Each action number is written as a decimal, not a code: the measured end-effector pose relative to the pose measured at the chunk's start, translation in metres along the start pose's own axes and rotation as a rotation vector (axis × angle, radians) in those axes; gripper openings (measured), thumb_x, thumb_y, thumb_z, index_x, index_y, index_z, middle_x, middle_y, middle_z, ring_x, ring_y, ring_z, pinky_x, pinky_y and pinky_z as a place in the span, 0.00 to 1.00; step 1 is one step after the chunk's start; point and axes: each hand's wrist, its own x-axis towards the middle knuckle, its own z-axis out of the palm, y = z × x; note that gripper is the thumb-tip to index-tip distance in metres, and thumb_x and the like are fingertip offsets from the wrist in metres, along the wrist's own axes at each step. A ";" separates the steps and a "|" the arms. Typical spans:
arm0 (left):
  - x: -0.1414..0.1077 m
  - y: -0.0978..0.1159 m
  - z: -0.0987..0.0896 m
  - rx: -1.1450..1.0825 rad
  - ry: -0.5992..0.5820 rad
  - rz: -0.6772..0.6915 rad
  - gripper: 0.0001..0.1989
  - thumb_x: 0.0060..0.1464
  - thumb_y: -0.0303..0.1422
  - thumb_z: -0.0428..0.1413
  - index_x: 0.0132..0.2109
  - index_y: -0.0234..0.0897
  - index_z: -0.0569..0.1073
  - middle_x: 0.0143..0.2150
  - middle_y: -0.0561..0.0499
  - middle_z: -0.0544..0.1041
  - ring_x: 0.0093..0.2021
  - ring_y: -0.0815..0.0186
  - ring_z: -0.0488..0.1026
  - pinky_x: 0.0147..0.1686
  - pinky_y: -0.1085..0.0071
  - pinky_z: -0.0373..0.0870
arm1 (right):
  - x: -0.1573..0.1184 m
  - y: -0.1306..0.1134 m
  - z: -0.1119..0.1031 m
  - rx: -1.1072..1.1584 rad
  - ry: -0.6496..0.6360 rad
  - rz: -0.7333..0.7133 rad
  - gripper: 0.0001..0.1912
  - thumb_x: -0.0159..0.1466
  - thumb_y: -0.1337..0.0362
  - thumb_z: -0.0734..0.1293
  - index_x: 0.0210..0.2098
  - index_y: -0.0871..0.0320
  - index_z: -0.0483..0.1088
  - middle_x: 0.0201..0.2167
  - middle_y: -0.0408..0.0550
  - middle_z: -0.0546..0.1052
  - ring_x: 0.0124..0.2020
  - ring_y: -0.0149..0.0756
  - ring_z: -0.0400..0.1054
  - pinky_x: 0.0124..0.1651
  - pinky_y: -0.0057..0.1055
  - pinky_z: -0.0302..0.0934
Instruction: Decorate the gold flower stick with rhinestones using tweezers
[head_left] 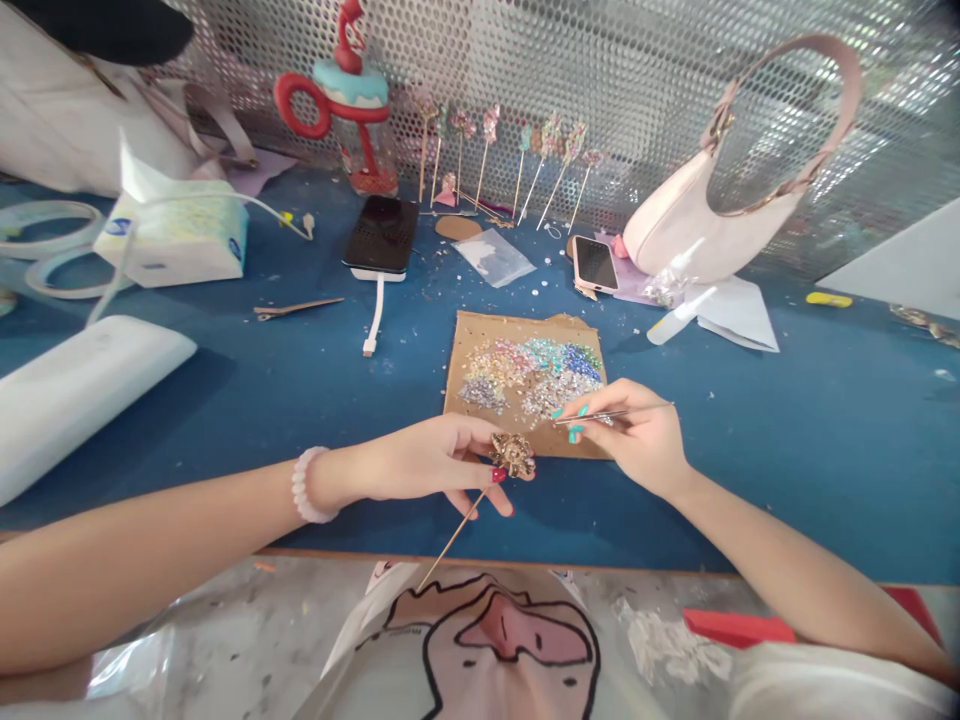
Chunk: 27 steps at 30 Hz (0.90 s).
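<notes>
My left hand point(435, 455) is closed around a gold flower-shaped ornament point(514, 454) fixed on a thin wooden stick point(454, 540). The stick slants down toward my lap, past the table's front edge. In my right hand point(645, 440) is a pair of thin metal tweezers point(592, 416), pinched between thumb and fingers. Their tips point left, over a cardboard sheet point(469, 330), a little above and right of the ornament. Small rhinestones point(559, 365) in pink, turquoise, blue, gold and silver lie spread on the cardboard. Whether the tips grip a stone is too small to tell.
Several decorated sticks point(551, 135) stand against the perforated metal panel. Two phones point(382, 235), a clear plastic bag point(495, 257), a red-handled cup point(364, 130) and a pink handbag point(675, 215) are farther back. On the left are a tissue box point(180, 235) and a white device point(90, 385).
</notes>
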 end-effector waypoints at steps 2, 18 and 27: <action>0.000 0.001 0.000 0.002 -0.003 -0.002 0.12 0.59 0.30 0.54 0.49 0.39 0.74 0.38 0.50 0.79 0.42 0.65 0.79 0.32 0.79 0.76 | -0.003 -0.001 0.002 0.017 0.010 0.005 0.05 0.59 0.64 0.70 0.31 0.55 0.69 0.32 0.46 0.80 0.24 0.31 0.74 0.29 0.29 0.71; 0.000 0.000 0.002 -0.002 0.004 -0.024 0.10 0.58 0.27 0.53 0.47 0.38 0.74 0.39 0.51 0.77 0.41 0.66 0.79 0.31 0.78 0.76 | -0.009 -0.009 0.012 -0.219 -0.177 -0.329 0.05 0.61 0.71 0.67 0.35 0.55 0.69 0.32 0.47 0.81 0.33 0.32 0.76 0.33 0.28 0.69; 0.000 0.003 0.002 -0.009 0.004 -0.025 0.11 0.59 0.27 0.53 0.47 0.40 0.75 0.39 0.52 0.77 0.40 0.67 0.79 0.31 0.79 0.75 | -0.007 -0.012 0.012 -0.285 -0.224 -0.455 0.05 0.62 0.73 0.65 0.35 0.57 0.67 0.32 0.48 0.80 0.32 0.31 0.74 0.34 0.29 0.67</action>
